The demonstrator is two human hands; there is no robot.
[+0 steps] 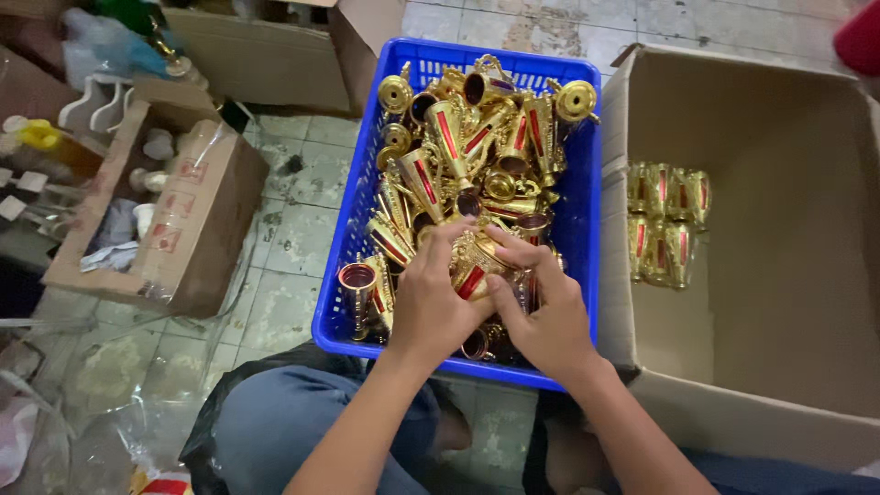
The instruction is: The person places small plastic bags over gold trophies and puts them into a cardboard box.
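Hands (431,298) (545,316) grip, seemingly, a gold-red piece (472,266) (blue crate (587,220)).

One head-worn camera looks steeply down, close over a blue basket (339,275) between two cardboard boxes on the floor.

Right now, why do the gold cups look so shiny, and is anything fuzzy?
Head view: light glints off the gold trophy pieces in the blue basket; both hands look slightly soft; the picture's corners are dimmer.
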